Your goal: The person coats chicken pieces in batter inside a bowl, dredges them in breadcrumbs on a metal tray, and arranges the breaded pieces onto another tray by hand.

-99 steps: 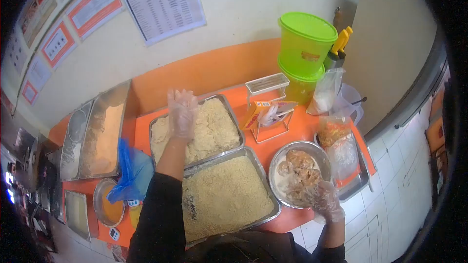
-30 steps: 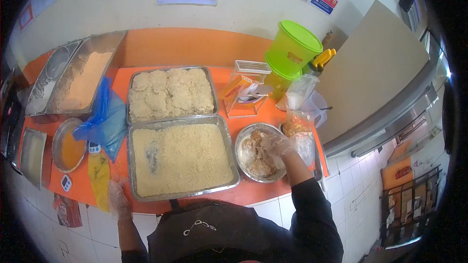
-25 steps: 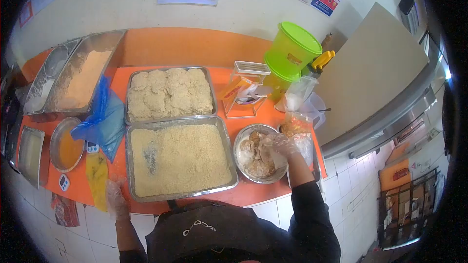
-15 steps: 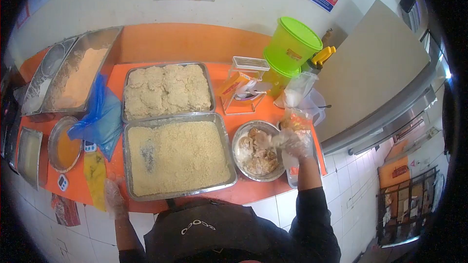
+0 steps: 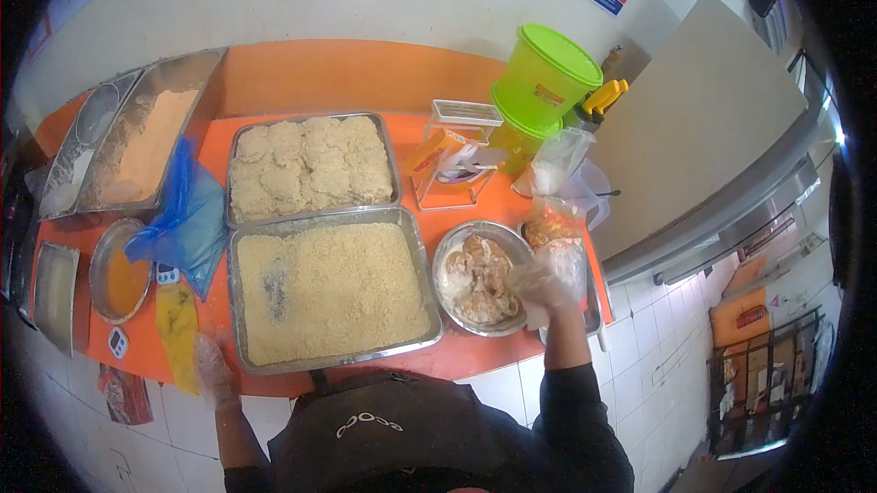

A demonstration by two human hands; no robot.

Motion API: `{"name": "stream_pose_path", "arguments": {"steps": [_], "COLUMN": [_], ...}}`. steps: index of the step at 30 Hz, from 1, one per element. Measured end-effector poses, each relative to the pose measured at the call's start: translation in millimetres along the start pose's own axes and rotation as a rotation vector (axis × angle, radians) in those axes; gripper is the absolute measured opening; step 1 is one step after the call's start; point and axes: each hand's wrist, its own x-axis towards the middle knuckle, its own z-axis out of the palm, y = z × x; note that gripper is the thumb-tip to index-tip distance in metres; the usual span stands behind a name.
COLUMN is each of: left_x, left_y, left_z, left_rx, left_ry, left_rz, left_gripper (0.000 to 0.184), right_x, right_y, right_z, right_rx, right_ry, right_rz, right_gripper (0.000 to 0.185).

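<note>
My right hand (image 5: 541,286), in a clear plastic glove, is at the right rim of a round metal bowl (image 5: 446,308). Its fingers point toward the bowl, but blur and the glove hide whether they grip anything. Pale raw meat pieces (image 5: 481,275) lie in the bowl with white powder or liquid around them. My left hand (image 5: 216,372), also gloved, rests at the table's front edge with fingers stretched out, holding nothing. It is between a yellow cloth (image 5: 178,333) and a metal tray of coarse crumbs (image 5: 343,287).
Behind the crumb tray is a tray of coated pieces (image 5: 311,164). A white rack (image 5: 454,159), green tubs (image 5: 546,73) and plastic bags (image 5: 555,222) stand to the right. Leftward are a blue bag (image 5: 187,233), an orange-liquid bowl (image 5: 123,278) and a powder bin (image 5: 151,146).
My right hand has moved from over the meat toward the bowl's right rim and slightly nearer me. The meat in the bowl has shifted. My left hand has stayed in place.
</note>
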Motion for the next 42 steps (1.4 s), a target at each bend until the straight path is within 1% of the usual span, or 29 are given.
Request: {"name": "stream_pose_path", "arguments": {"steps": [1,4,7,10,11,13,15,16,17,18,19,22,25,26,27,28,29,31,32,35,36,37,39,40,42], "left_x": [-1.5,-1.3,-2.2,-2.4,-2.4,-1.1,5.9,5.6,5.2,-0.6,-3.6,-0.5,4.5,3.2,0.3,-1.6,-0.8,4.5,5.4,4.0,1.4,-0.3,0.0,0.7,2.4], "left_y": [-1.6,-3.1,1.0,-4.7,-4.8,-4.8,-32.7,-31.2,-29.9,-3.8,10.6,-10.3,-20.0,-18.8,-5.2,1.8,-1.0,-10.8,-16.0,-16.5,-3.5,3.3,-1.6,-5.1,-12.4], "left_z": [-0.4,4.0,9.4,12.0,11.2,7.6,-9.5,-8.2,-6.9,10.9,19.8,3.9,-7.4,-4.7,7.6,14.5,12.0,1.5,-2.7,-4.2,7.1,13.5,9.9,6.7,-0.1], "left_rx": [0.02,-0.155,-0.293,-0.196,-0.197,-0.199,-0.113,-0.115,-0.117,-0.164,-0.212,0.053,-0.013,-0.034,-0.055,-0.075,-0.105,-0.168,-0.16,-0.162,-0.183,-0.205,-0.25,-0.272,-0.161], "left_ry": [0.015,0.025,0.011,0.144,0.124,0.081,0.102,0.105,0.109,0.105,0.102,0.128,0.067,0.076,0.084,0.091,0.056,-0.012,-0.002,0.031,0.045,0.058,0.044,0.036,0.02], "left_rz": [0.01,0.005,-0.06,-0.019,-0.028,-0.046,0.006,0.003,0.0,-0.032,-0.063,0.044,0.031,0.036,0.041,0.044,0.04,0.037,0.01,-0.049,-0.054,-0.059,-0.096,-0.113,-0.049], "left_gripper": [0.046,0.045,0.033,0.031,0.031,0.03,0.03,0.03,0.03,0.03,0.03,0.031,0.03,0.029,0.028,0.028,0.028,0.028,0.028,0.03,0.031,0.032,0.034,0.035,0.04], "right_x": [-1.7,-9.4,-19.9,-21.6,-19.0,-6.2,12.2,27.0,34.5,41.9,40.3,45.8,45.2,44.3,42.8,39.5,29.5,24.1,24.0,14.8,16.0,12.7,9.6,9.8,9.8], "right_y": [-9.9,-21.8,-16.5,-3.6,-4.4,-17.3,-39.4,-37.4,-27.2,-17.7,-4.0,8.9,39.0,51.6,67.1,58.6,54.1,11.4,1.7,17.2,49.7,35.0,4.4,-4.9,-13.4], "right_z": [13.7,39.4,38.3,10.0,-1.4,-18.0,-12.1,3.5,21.4,38.7,65.9,72.8,66.8,67.8,74.2,69.0,57.5,24.4,16.3,-1.9,2.3,-14.9,-49.0,-60.5,-67.7], "right_rx": [-0.152,0.165,0.419,0.55,0.553,0.427,0.13,-0.044,-0.103,-0.162,-0.106,0.009,0.292,0.508,0.837,1.148,1.561,1.181,0.991,0.002,0.343,0.323,0.241,0.254,0.292], "right_ry": [-0.021,-0.103,-0.165,-0.124,-0.077,0.013,0.08,-0.008,-0.023,-0.039,0.019,-0.065,-0.093,-0.095,-0.106,-0.106,-0.132,-0.173,-0.193,-0.136,-0.172,-0.186,-0.15,-0.122,-0.049], "right_rz": [-0.064,-0.058,-0.05,-0.008,0.021,0.06,0.048,0.036,0.04,0.043,0.062,0.167,0.246,0.278,0.326,0.387,0.491,0.467,0.451,-0.052,-0.034,-0.042,-0.004,-0.004,-0.054], "right_gripper": [0.023,0.024,0.026,0.027,0.027,0.028,0.031,0.034,0.034,0.035,0.033,0.031,0.031,0.031,0.031,0.031,0.031,0.03,0.03,0.026,0.025,0.026,0.027,0.028,0.028]}}
